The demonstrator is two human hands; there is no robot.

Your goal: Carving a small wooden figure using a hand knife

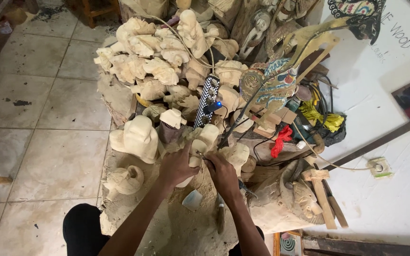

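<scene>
Head view, looking down: the left hand (175, 166) wraps around a small pale wooden carving (200, 150) at the middle of a dusty workbench (176, 227). The right hand (223, 173) pinches a thin carving tool (201, 156) against it. Unfinished pale carvings (153, 57) are heaped beyond, near a checkered power strip (208, 99); a wooden mallet (320, 189) lies right.
</scene>
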